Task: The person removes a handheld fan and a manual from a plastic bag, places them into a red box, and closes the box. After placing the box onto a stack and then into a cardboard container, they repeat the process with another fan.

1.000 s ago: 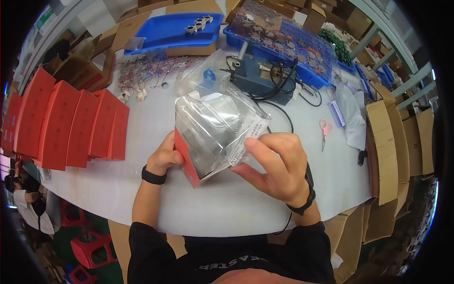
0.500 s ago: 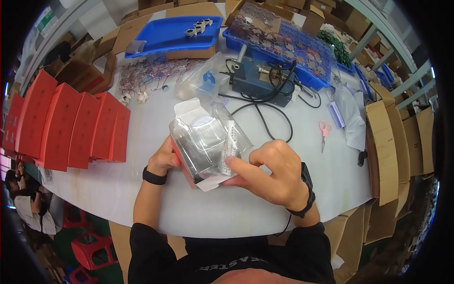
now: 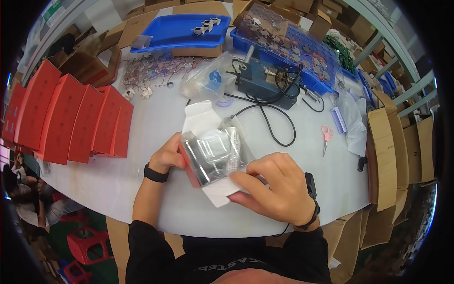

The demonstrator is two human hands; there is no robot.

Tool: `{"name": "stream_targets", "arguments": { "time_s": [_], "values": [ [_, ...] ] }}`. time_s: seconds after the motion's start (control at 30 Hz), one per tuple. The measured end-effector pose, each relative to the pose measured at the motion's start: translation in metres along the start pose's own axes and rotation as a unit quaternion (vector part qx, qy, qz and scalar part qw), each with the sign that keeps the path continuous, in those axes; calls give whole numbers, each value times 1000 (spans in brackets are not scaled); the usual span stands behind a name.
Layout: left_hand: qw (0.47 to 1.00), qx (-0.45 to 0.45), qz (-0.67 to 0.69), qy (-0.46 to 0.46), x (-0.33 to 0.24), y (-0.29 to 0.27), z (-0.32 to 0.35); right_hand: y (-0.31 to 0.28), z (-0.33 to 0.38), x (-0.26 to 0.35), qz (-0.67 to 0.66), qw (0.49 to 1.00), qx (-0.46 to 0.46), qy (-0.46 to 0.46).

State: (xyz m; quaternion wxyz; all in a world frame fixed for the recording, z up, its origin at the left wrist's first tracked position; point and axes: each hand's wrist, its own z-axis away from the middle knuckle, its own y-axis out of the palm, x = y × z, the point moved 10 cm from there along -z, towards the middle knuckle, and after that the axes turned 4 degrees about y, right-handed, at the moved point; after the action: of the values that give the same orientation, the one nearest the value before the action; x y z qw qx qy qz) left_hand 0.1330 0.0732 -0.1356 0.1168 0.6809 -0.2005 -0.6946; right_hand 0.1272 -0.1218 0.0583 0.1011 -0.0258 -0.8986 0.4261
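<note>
An open red box (image 3: 186,163) with white inner flaps is tilted above the middle of the table. Inside it sits a clear plastic tray (image 3: 213,150), shiny with reflections. A pale strip with small dark marks (image 3: 233,147) lies along the tray's right side; its kind is unclear. My left hand (image 3: 168,152) grips the box's left side, thumb at the near edge. At the near right corner, my right hand (image 3: 279,189) has index finger and thumb closed around the edge by the white end flap (image 3: 218,193).
Red boxes (image 3: 66,118) stand in a row at left. Behind are a clear bag (image 3: 208,84), a blue-grey machine with black cables (image 3: 265,83), a blue tray (image 3: 184,33) and a parts-filled crate (image 3: 302,52). Pink scissors (image 3: 327,137) and cardboard cartons (image 3: 383,156) are at right.
The near white flap has swung outward and shows more fully. My right hand has moved slightly down and right, its fingers now at the box's near corner instead of over the marked strip.
</note>
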Motion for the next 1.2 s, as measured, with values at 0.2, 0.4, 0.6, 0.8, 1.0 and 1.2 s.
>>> {"name": "stream_targets", "arguments": {
  "time_s": [0.2,0.4,0.6,0.8,1.0,1.2],
  "values": [
    [1000,13,-12,22,-5,11,-4,14,5,-13,81,986,55,132],
    [999,27,15,42,4,-7,0,-3,7,-5,-42,999,5,-12],
    [998,61,7,27,8,-17,7,3,-2,-37,-466,883,49,28],
    [994,63,-93,-18,-24,10,12,88,22,-91,-565,724,26,395],
    [982,-41,-171,71,-64,66,7,119,31,-78,-615,633,139,449],
    [972,-90,-187,113,-76,73,8,118,21,-82,-660,642,83,382]
  ]
}}
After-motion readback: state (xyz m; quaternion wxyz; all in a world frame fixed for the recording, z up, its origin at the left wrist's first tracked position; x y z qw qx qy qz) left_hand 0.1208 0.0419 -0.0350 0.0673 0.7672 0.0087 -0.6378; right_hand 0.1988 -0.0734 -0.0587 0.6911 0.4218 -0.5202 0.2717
